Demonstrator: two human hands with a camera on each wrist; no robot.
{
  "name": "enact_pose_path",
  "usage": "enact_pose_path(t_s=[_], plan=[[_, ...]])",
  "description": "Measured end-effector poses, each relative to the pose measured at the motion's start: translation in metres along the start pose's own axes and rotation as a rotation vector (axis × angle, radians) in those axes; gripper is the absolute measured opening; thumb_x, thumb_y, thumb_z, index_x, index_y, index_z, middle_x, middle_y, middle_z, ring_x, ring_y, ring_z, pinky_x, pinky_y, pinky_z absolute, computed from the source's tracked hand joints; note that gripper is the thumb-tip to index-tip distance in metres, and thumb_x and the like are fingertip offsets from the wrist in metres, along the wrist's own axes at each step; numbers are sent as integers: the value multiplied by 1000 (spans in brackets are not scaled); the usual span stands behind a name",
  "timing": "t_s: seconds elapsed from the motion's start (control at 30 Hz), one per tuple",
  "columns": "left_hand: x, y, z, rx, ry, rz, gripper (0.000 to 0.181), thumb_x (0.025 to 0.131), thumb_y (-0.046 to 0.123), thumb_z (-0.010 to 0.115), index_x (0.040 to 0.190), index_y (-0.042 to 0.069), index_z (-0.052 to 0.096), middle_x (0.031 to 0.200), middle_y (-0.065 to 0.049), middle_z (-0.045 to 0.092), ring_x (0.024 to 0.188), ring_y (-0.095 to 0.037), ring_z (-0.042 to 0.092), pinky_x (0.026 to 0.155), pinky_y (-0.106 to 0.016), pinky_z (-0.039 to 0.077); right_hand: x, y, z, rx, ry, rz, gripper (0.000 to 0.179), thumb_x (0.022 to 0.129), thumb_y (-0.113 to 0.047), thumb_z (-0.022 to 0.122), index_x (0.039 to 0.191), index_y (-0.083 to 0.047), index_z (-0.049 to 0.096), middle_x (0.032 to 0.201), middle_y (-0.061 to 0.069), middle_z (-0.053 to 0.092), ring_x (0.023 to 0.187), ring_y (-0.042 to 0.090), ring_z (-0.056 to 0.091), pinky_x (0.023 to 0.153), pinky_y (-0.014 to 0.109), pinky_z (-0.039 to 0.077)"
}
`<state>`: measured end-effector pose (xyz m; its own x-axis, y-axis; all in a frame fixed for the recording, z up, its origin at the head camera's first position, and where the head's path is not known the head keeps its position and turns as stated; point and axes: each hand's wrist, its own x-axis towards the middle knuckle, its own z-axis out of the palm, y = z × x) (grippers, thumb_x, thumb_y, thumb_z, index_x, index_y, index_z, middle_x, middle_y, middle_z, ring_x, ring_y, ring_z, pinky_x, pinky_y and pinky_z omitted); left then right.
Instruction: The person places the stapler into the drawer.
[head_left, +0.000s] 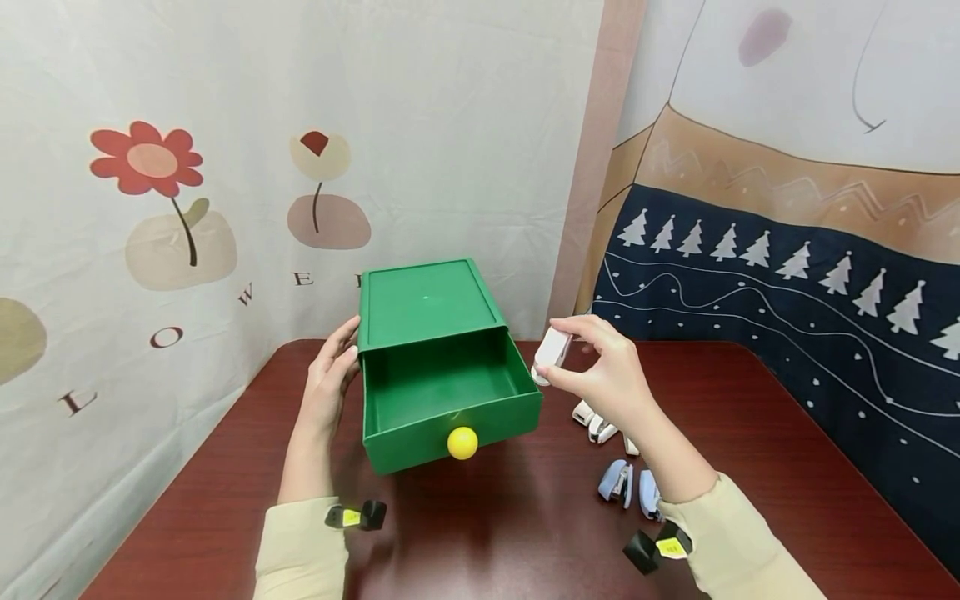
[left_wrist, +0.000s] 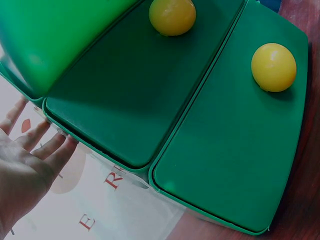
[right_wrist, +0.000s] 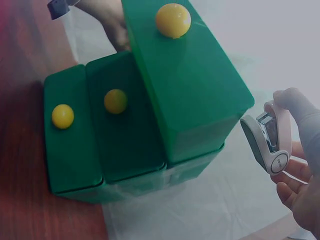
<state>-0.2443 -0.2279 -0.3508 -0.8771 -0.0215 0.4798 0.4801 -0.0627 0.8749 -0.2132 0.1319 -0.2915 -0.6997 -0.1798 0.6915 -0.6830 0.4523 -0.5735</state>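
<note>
While your left hand (head_left: 330,375) rests at nine o'clock of green cabinet (head_left: 431,304) — fingers nearly straight, touching its side, gripping nothing — top drawer (head_left: 416,452) stands pulled out toward six o'clock. Yellow knob (head_left: 462,443) on drawer's front. Pale stapler (head_left: 553,350) in air at three o'clock of drawer, just beside its rim — pinched between thumb and fingertips of your right hand (head_left: 615,375). White staplers (head_left: 583,412), then blue staplers (head_left: 609,479), lie on table (head_left: 487,537) at four o'clock from drawer, partly behind your right forearm (head_left: 671,446).

“LOWER” (head_left: 246,294) (spaced letters) on pale cloth (head_left: 465,150)
</note>
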Motion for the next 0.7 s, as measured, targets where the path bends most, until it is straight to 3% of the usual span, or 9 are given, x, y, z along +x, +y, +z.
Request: enact_pose_path(t_s=[0.27, 0.5, 0.7], plan=[[0, 0, 0, -5, 0, 2, 48, 102, 19, 43, 147, 4, 36, 142, -13, 39, 121, -16, 47, 92, -25, 40, 11, -7, 11, 116, -45, -28, 50, 70, -7, 86, 117, -8, 68, 112, 1, 63, 93, 16, 55, 78, 29, 48], [0, 0, 0, -3, -3, 2, 48, 102, 20, 44, 147, 4, 36, 144, -15, 38, 122, -16, 46, 93, -25, 40, 17, -8, 22, 161, -136, 24, 51, 72, -13, 86, 120, -10, 68, 113, -4, 62, 94, 19, 56, 78, 37, 50], [0, -1, -1, 2, -3, -2, 48, 102, 20, 43, 147, 5, 36, 144, -13, 38, 123, -16, 45, 93, -25, 40, 20, -9, 30, 197, -212, 42, 54, 72, -16, 86, 122, -7, 66, 116, -6, 62, 102, 14, 56, 84, 39, 49]])
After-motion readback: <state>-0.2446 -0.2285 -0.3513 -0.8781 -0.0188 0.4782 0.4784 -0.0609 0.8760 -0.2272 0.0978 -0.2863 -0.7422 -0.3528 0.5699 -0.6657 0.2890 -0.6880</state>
